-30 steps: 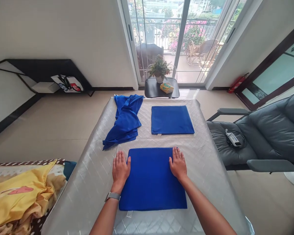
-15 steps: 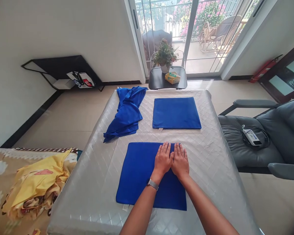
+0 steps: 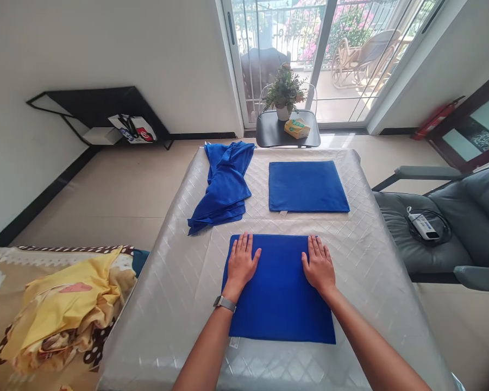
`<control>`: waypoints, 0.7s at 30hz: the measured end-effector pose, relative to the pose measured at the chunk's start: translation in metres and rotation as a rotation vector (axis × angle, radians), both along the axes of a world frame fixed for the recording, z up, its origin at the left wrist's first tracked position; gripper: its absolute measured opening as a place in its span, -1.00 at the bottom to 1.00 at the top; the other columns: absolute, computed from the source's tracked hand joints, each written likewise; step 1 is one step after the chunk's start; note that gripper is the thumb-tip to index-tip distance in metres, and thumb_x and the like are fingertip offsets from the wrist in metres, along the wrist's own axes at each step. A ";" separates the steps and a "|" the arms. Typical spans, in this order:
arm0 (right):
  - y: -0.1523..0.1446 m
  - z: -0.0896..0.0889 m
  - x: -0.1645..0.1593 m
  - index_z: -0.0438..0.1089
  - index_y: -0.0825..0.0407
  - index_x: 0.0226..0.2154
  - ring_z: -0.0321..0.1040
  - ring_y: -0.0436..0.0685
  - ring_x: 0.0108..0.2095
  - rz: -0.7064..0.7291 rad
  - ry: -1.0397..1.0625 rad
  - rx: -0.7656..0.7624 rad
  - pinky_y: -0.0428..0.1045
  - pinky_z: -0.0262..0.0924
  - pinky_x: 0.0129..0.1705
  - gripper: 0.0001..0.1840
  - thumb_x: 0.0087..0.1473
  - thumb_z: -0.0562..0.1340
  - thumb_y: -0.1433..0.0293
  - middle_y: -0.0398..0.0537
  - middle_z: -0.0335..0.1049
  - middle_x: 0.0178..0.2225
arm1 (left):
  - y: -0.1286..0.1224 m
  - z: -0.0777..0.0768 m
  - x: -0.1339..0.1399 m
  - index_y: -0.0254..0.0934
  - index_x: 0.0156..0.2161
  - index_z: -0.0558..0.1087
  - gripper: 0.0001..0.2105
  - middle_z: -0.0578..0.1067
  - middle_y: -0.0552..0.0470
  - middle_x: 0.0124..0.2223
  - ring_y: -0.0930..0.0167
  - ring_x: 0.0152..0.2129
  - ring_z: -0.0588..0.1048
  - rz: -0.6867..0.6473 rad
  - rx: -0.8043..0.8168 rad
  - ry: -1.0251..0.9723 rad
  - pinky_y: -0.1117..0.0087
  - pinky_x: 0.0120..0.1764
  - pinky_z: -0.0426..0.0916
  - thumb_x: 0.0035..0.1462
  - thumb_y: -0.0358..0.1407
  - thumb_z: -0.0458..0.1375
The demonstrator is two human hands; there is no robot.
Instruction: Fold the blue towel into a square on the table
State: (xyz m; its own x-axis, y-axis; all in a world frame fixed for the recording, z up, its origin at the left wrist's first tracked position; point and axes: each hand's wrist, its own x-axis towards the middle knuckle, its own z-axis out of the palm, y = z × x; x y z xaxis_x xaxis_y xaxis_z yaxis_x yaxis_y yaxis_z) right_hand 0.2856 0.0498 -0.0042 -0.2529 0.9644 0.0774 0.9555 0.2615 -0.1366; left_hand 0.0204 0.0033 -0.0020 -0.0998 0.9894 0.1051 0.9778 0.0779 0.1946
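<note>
A flat blue cloth (image 3: 281,298), roughly rectangular with a small white tag at its lower left, lies on the table in front of me. My left hand (image 3: 241,263) rests flat on its upper left part, a watch on that wrist. On the cloth's upper right edge lies my right hand (image 3: 319,264), palm down with fingers stretched out. Neither hand grips anything. Farther back is a second flat blue cloth (image 3: 308,186), also with a tag. To its left sits a crumpled pile of blue cloths (image 3: 224,187).
A silvery quilted cover (image 3: 179,304) spans the table. At left, yellow fabric (image 3: 69,298) lies on a patterned bed. A grey armchair (image 3: 436,244) holding a white power strip (image 3: 424,226) stands at right. Beyond the table, a black chair (image 3: 264,133) bears a potted plant (image 3: 284,92).
My hands were side by side near the cloth's upper right; they have spread apart, the left sliding to the upper left, the right a little rightward. The camera view has shifted slightly.
</note>
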 end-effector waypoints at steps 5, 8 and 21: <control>0.000 -0.001 0.001 -0.22 0.14 0.42 -0.28 0.15 0.43 0.005 -0.013 0.001 0.17 -0.27 0.41 -0.32 0.36 -0.13 0.26 0.03 -0.14 0.43 | -0.003 -0.004 -0.016 -0.34 0.42 -0.01 -0.37 0.10 -0.15 0.42 0.22 0.38 0.01 0.052 0.039 0.005 0.02 0.36 0.00 0.39 -0.02 -0.21; -0.001 0.000 0.001 -0.29 0.13 0.43 -0.27 0.19 0.43 0.014 -0.027 0.016 0.20 -0.27 0.41 -0.31 0.35 -0.12 0.27 0.06 -0.15 0.43 | -0.003 -0.004 -0.015 -0.32 0.42 -0.02 -0.37 0.11 -0.14 0.42 0.21 0.38 0.01 0.059 0.051 -0.001 0.01 0.36 -0.01 0.39 -0.02 -0.21; -0.007 0.002 -0.001 -0.27 0.11 0.43 -0.33 0.17 0.44 0.029 -0.005 -0.044 0.19 -0.31 0.42 -0.32 0.37 -0.15 0.21 0.00 -0.23 0.44 | -0.002 -0.004 -0.015 -0.31 0.42 -0.04 -0.38 0.10 -0.14 0.42 0.19 0.38 0.01 0.048 0.041 -0.007 -0.02 0.36 -0.01 0.38 -0.04 -0.20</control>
State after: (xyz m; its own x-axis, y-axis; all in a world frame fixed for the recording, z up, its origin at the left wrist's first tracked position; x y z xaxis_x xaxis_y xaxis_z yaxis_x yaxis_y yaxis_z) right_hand 0.2843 0.0428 -0.0025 -0.2815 0.9590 0.0340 0.9481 0.2834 -0.1440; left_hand 0.0055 0.0008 -0.0058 -0.1481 0.9784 0.1445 0.9718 0.1168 0.2050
